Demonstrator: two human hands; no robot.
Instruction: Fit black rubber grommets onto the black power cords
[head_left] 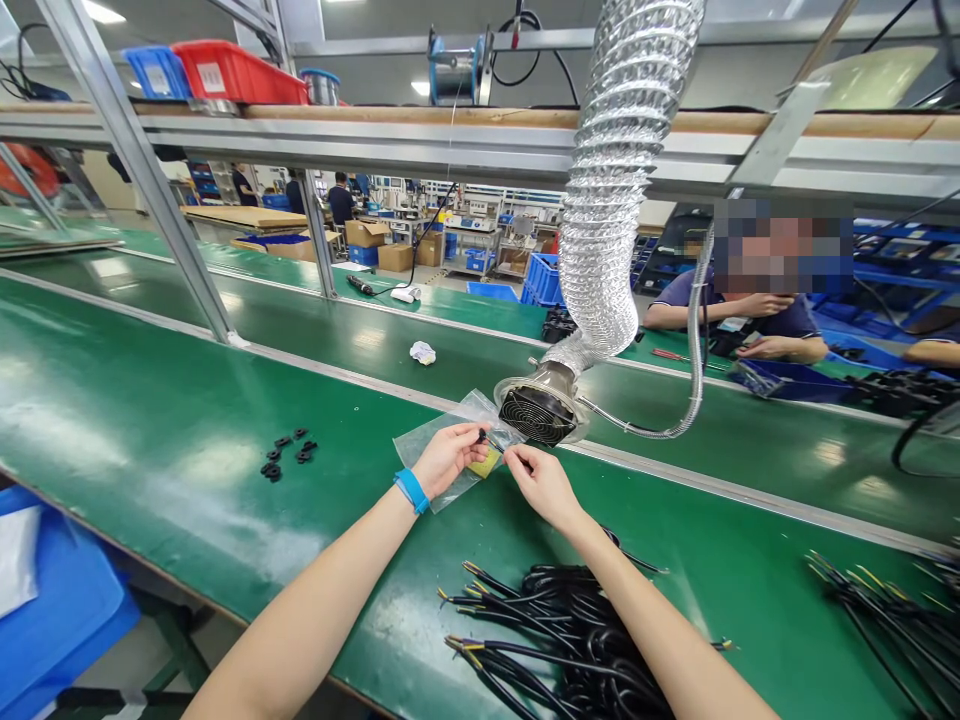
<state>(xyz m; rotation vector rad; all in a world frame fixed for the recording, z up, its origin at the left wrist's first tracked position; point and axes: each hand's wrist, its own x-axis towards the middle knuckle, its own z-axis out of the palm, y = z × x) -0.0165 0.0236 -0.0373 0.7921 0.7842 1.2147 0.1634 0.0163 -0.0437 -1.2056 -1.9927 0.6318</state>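
My left hand [444, 462], with a blue wristband, is closed on a small black part [482, 436] between thumb and fingertips. Close beside it, my right hand [546, 487] is pinched shut, its fingertips at a thin dark piece that I cannot make out. Beneath both hands lies a clear plastic bag [420, 447] with a yellow patch [486, 463] showing. Several small black parts [274, 455] are scattered on the green bench to the left. Under my right forearm, black cables [555, 620] with stripped, coloured wire ends lie in a heap.
A round fan vent [538, 412] on a silver flexible duct [604, 200] hangs just behind my hands. More black cables [885, 610] lie at right. A crumpled white scrap [423, 353] sits farther back. Across the bench sits a co-worker [772, 320]. A blue bin [60, 610] stands lower left.
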